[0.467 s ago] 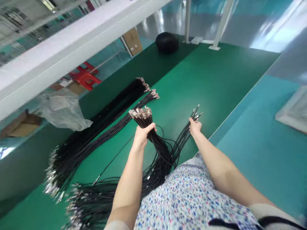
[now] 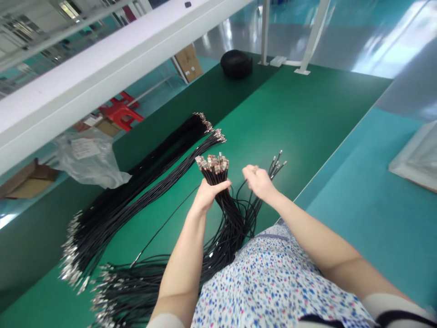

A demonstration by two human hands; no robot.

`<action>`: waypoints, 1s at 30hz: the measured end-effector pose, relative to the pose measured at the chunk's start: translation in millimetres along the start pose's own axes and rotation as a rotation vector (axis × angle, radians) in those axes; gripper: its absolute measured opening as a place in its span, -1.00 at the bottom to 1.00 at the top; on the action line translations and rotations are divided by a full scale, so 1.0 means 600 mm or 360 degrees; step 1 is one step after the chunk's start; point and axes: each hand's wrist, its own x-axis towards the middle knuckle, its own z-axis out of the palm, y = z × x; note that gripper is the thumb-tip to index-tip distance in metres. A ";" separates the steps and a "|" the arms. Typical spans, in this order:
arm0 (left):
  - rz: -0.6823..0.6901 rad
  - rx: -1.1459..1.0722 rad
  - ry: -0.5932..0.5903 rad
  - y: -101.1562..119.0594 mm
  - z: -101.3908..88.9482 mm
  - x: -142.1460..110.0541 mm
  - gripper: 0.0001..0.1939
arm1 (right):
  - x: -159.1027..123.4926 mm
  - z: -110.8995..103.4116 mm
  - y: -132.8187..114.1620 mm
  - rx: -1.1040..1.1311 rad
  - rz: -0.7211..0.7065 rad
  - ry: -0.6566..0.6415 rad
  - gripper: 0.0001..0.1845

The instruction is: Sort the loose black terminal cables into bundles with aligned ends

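Note:
My left hand (image 2: 205, 197) is wrapped round a thick bundle of black cables (image 2: 230, 212), just below its cluster of metal connector ends, which point up. To the right of it, my right hand (image 2: 260, 183) is closed, with one thin black cable trailing from its fingers; the end it grips is hidden. Behind that hand several loose cable ends (image 2: 278, 166) lie on the green mat (image 2: 307, 118). The lower part of the bundle curves down in front of my body toward a spread of connectors (image 2: 105, 291) at the lower left.
Two long rows of black cables (image 2: 146, 182) lie across the mat on the left. A clear plastic bag (image 2: 90, 157) hangs beside them under a white shelf beam (image 2: 119, 54). At the far end sits a round black object (image 2: 236, 64) near white posts (image 2: 312, 38).
My right hand has moved left from the loose cable ends toward the bundle, a cable trailing from it. My left hand and the bundle's top have shifted slightly right.

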 end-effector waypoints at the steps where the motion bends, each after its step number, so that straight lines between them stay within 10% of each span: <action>1: 0.0003 -0.0009 -0.0052 0.002 0.005 -0.004 -0.69 | -0.009 0.007 -0.023 -0.0221 -0.0275 -0.0094 -0.67; 5: -0.0067 -0.0054 -0.0314 0.004 0.013 -0.027 -0.50 | -0.036 0.020 -0.069 -0.0768 -0.0847 0.0045 -0.69; 11: -0.0093 0.0106 -0.0677 0.001 0.003 -0.044 -0.70 | -0.039 0.036 -0.065 -0.0733 -0.0923 0.0117 -0.62; 19: -0.0009 0.0044 -0.0407 0.000 0.013 -0.027 -0.80 | 0.025 -0.031 0.006 -0.0196 0.0061 -0.0926 -0.63; 24: 0.0002 -0.0059 -0.0108 -0.014 0.003 -0.005 -0.87 | 0.060 -0.119 0.136 -0.1118 0.1051 -0.0172 -0.61; 30: -0.0044 -0.0071 -0.0092 -0.019 0.003 0.008 -0.88 | 0.068 -0.120 0.206 -0.1334 0.1210 -0.0093 -0.77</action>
